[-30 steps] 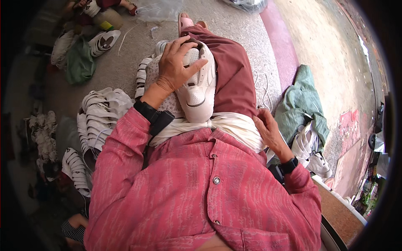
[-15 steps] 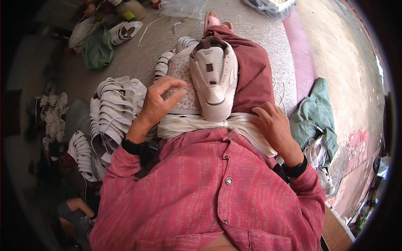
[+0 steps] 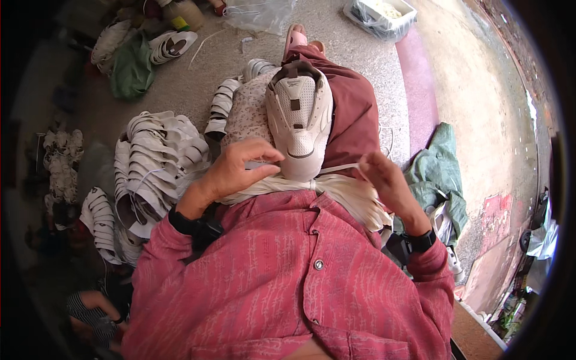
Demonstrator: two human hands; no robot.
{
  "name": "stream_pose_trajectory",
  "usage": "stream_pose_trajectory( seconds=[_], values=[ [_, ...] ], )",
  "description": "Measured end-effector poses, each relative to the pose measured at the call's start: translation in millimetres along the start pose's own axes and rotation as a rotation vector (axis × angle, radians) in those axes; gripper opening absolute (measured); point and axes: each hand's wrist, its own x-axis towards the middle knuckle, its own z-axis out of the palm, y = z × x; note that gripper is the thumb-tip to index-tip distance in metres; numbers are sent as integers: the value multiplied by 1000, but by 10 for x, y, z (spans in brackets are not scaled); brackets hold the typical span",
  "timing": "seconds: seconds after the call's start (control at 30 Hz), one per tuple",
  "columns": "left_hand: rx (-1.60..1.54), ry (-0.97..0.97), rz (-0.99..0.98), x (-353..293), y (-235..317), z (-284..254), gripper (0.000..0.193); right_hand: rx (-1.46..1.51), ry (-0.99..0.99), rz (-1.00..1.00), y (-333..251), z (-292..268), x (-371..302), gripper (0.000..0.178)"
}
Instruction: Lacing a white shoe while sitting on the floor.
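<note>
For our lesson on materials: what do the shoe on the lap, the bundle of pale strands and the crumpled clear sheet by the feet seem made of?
Shoe: probably leather or synthetic leather, smooth with soft sheen; dotted panels could be mesh.
Bundle: perhaps textile or plastic, faintly glossy, limp; weave too fine to see.
Clear sheet: likely thin plastic film, transparent, shiny creases.

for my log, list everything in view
shoe: one, white, on lap
strand: one, white, right of toe
bundle: one, cream, across lap
other footwear: many, white, both sides
coverings: two, green, upper left and right
patterned cloth: one, pale, left thigh
plastic bag: one, clear, top
tub: one, white, top right
co-worker: one, striped clothing, lower left
trousers: one, maroon, legs
shirt: one, red, torso
wristbands: two, black, wrists
left grip: one, bare, open left of toe
right grip: one, bare, pinching strand
</note>
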Motion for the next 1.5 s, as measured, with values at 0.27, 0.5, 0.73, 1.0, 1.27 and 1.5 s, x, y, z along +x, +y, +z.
stream_pose_trajectory(
  seconds=[0.27, 0.5, 0.73, 1.0, 1.27, 1.5],
  values=[
    [-582, -408, 9, 546, 633, 243, 30, 586, -156, 101, -960, 51, -173, 9],
    [-760, -672, -145, 380, 288, 85, 21, 1125, 174, -250, -780, -592, -198, 20],
    [-865, -520, -265, 30, 535, -335, 25, 1574, 139, -353, -808, -1104, -103, 27],
    [-1217, -70, 356, -381, 834, -967, 29, 1616, 126, -456, -1061, -1179, -16, 23],
    [-1499, 526, 612, -1069, 567, -1772, 31, 1806, 357, -341, -359, -1537, 228, 18],
    [-1471, 981, 467, -1902, -1007, -2086, 29, 1933, 270, -315, 268, -1900, 122, 25]
  ],
)
